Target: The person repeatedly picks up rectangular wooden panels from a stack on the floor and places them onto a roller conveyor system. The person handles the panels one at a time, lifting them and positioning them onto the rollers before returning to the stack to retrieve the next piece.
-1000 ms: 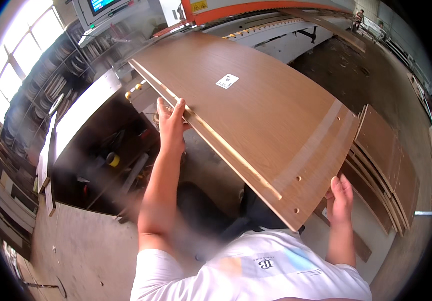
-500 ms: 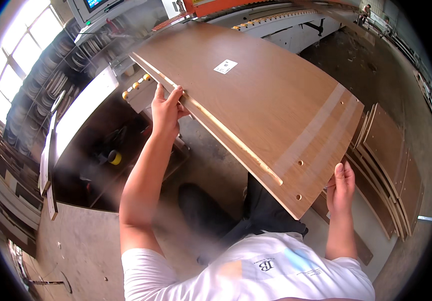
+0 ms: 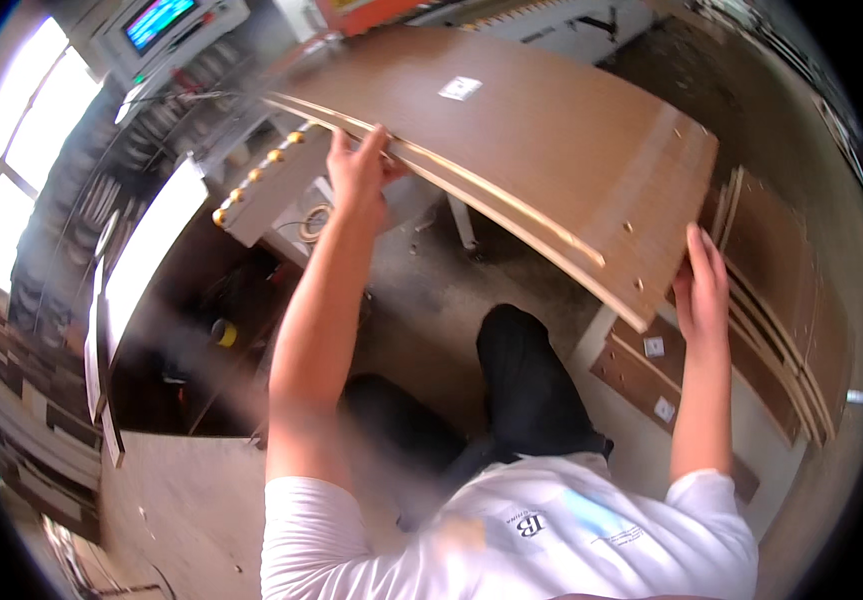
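Between both hands I carry a large brown wood panel [image 3: 541, 130], held up in front of me and tilted. A white label [image 3: 460, 88] sticks to its face, a pale groove runs along its near edge, and small holes show by its right corner. My left hand [image 3: 359, 170] grips the long near edge, thumb and forefinger at the top, the other fingers partly hidden underneath. At the short right end, my right hand [image 3: 701, 280] clasps the edge, with fingertips against it and the thumb side partly hidden.
A stack of brown panels [image 3: 766, 260] leans at the right, beside smaller labelled boards [image 3: 641, 365]. Ahead stands a machine with yellow rollers [image 3: 255, 175] and a screen [image 3: 161, 22]. A dark open cabinet [image 3: 191, 330] with a white top edge is at the left, near a rack of edging rolls [image 3: 61, 190].
Both hands have raised the panel and moved it farther from my body, and it looks flatter. My knees and the smaller labelled boards show more below it.
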Available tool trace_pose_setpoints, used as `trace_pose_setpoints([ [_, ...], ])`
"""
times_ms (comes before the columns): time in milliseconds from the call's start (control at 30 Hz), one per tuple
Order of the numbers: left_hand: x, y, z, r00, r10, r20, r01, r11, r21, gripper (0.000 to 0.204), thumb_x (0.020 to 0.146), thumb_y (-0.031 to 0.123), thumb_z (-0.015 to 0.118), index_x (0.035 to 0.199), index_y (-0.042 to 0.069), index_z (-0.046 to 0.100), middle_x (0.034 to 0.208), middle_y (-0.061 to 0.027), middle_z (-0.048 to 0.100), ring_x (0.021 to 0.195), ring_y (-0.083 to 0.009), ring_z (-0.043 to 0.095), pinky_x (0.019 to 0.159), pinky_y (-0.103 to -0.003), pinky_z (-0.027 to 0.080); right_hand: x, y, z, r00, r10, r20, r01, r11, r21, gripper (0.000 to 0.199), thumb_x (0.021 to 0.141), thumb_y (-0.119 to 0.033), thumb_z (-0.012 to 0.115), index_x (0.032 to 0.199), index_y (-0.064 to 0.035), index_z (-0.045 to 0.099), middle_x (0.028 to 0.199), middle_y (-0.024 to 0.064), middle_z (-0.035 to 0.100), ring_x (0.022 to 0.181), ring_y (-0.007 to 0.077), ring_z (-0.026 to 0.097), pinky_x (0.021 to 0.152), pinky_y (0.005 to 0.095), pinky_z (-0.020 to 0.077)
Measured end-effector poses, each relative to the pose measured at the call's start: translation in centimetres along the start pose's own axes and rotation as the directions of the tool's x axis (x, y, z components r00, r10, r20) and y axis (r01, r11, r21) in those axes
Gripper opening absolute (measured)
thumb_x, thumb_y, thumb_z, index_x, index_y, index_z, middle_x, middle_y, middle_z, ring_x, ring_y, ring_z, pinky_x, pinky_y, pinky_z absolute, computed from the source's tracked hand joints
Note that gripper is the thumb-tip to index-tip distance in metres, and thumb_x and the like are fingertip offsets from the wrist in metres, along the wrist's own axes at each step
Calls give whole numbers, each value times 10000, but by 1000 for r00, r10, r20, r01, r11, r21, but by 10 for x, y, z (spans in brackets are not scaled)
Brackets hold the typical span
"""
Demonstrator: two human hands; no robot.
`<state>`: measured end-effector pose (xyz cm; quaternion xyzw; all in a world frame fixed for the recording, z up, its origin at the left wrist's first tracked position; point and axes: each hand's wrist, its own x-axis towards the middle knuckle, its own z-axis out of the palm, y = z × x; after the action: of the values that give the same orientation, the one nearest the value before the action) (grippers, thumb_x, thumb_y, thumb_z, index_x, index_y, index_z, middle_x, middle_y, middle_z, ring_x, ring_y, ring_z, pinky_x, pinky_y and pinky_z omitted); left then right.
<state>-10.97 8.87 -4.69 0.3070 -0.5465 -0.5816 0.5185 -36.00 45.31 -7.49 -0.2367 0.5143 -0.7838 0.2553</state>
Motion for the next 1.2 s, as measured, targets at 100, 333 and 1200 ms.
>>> trace_pose_setpoints([
  [100,25,-16,7,999,-22,49,20,999,41,169,988,140,679,1102,56,586,806,-32,620,605,-151,623,687,-404,657,22,3,-7,999,32,-28,-32,999,-12,304,1040,-333,646,1204,-81,689,1044,-23,704,930,65,641,787,253,493],
  [333,13,-38,10,967,-167,190,170,985,2,449,1009,261,659,1389,96,488,1144,-134,715,1029,-247,675,945,-436,547,16,26,-69,992,-56,114,77,980,-185,432,1044,-401,622,1276,-38,652,1138,91,744,957,149,710,815,293,562],
  [1200,-272,-59,24,427,134,894,-867,342,363,611,714,210,845,1295,160,662,1444,-94,590,1401,-321,493,1165,-525,361,-159,69,-199,988,-23,152,140,-278,-950,776,511,-259,896,1248,-150,679,1071,71,578,1079,315,554,1033,443,446],
])
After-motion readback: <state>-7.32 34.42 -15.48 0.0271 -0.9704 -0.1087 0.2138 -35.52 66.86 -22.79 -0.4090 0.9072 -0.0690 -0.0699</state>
